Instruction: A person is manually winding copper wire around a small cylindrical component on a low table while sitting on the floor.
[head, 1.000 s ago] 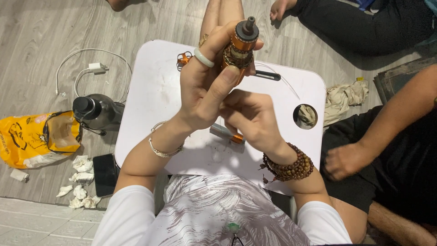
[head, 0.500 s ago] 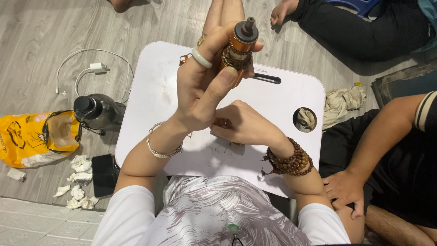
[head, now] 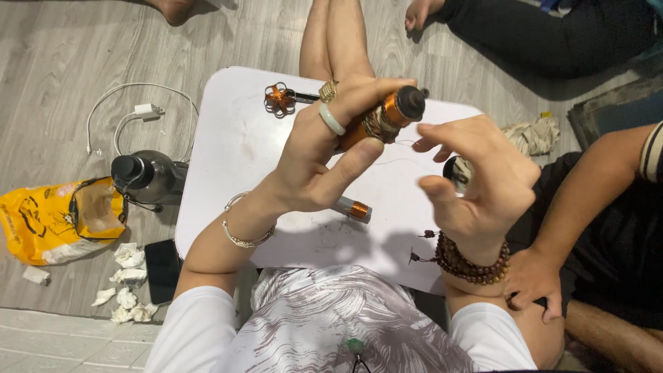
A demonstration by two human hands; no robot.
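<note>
Copper-wound cylindrical motor armature [head: 383, 119] with a black end cap sits clamped in the left hand [head: 324, 162], held up above the white rounded surface [head: 235, 159]. Its long axis runs slantwise, the black capped end pointing up and to the right, away from the person, while the other end is buried in the palm. The left thumb lies along the underside of the armature and the fingers wrap over the top; one finger carries a pale ring and another a gold one.

The right hand [head: 476, 183] hovers just to the right of the armature with fingers spread apart, gripping nothing solid. A thin wire [head: 400, 160] runs from the armature toward its fingertips; whether the fingertips pinch it cannot be told. A brown beaded bracelet [head: 473, 262] circles that wrist, and thin silver bangles [head: 242, 231] circle the left one.

On the surface below the left hand lies a small grey cylinder with an orange copper coil [head: 353, 208]. Near the far edge lies a copper-coloured flower-shaped winding [head: 279, 98]. On the wooden floor to the left stand a dark bottle [head: 141, 176], a yellow plastic bag [head: 48, 217], a white charger with its cable [head: 141, 110], a black phone [head: 163, 271] and crumpled white tissues [head: 124, 276]. Another person's hand [head: 535, 280] rests at the right.
</note>
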